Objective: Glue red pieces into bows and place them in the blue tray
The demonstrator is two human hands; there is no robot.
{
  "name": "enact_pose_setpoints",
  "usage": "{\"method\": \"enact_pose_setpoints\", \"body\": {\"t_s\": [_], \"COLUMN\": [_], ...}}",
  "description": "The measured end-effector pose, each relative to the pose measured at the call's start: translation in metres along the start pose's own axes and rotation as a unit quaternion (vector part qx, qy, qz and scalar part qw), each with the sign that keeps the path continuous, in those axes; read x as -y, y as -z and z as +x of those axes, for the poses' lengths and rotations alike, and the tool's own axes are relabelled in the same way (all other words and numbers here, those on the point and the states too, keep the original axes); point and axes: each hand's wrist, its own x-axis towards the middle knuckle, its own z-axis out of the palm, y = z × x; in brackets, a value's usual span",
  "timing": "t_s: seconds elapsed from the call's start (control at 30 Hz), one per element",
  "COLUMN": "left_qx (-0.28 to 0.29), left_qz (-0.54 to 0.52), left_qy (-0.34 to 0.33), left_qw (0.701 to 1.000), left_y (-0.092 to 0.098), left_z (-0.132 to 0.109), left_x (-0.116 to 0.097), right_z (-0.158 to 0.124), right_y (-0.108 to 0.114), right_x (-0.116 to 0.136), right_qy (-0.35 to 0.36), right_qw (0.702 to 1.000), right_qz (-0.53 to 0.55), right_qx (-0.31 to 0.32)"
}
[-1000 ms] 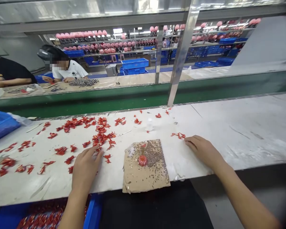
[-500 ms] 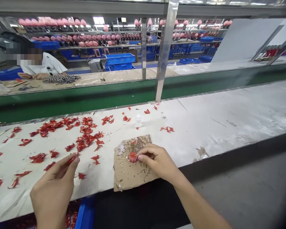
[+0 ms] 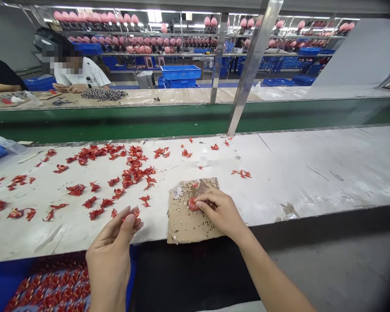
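On the cardboard [image 3: 182,227], right of your left hand [image 3: 112,247] pinching a red piece [image 3: 134,213], the round red item [image 3: 192,204] sits against your nearer right hand [image 3: 220,212], its grip unclear.

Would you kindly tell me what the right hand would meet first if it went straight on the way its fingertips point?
The right hand would likely meet the round red piece on the cardboard. It is at that piece's edge; whether they touch is unclear.

Two bare hands [image 3: 221,214], slim bare forearms [image 3: 269,271], plain black clothing [image 3: 188,277] over the lap
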Motion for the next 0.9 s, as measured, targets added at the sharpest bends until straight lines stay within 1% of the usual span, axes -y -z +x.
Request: {"method": "enact_pose_setpoints", "body": {"t_s": [0.07,0.17,0.27,0.37,0.43,0.53,0.67,0.8,0.9], "left_qx": [0.026,0.101,0.175,0.231,0.258,0.275,0.279,0.282,0.278], "left_qz": [-0.067,-0.144,-0.162,-0.179,-0.194,-0.213,-0.232,-0.237,-0.241], "left_qy": [0.052,0.146,0.234,0.298,0.321,0.332,0.340,0.349,0.357], "left_qw": [0.996,0.974,0.942,0.909,0.890,0.877,0.868,0.862,0.858], "left_y": [-0.003,-0.011,-0.022,-0.035,-0.042,-0.048,-0.051,-0.050,-0.048], "left_z": [-0.004,-0.019,-0.041,-0.064,-0.076,-0.085,-0.088,-0.091,-0.092], "left_x": [0.003,0.003,0.001,0.001,0.000,0.000,0.003,0.008,0.010], "right_z": [-0.005,-0.016,-0.028,-0.036,-0.040,-0.042,-0.043,-0.045,-0.046], "right_y": [0.000,0.002,0.002,0.001,-0.001,-0.003,-0.002,-0.005,-0.011], "right_x": [-0.001,0.003,0.014,0.024,0.027,0.025,0.022,0.020,0.018], "right_qy": [0.029,0.032,0.032,0.047,0.054,0.063,0.061,0.073,0.088], "right_qw": [1.000,0.999,0.989,0.969,0.963,0.966,0.971,0.977,0.982], "right_qz": [0.000,0.040,0.143,0.239,0.260,0.245,0.228,0.195,0.169], "right_qx": [-0.001,0.006,0.017,0.041,0.052,0.048,0.040,0.039,0.012]}}
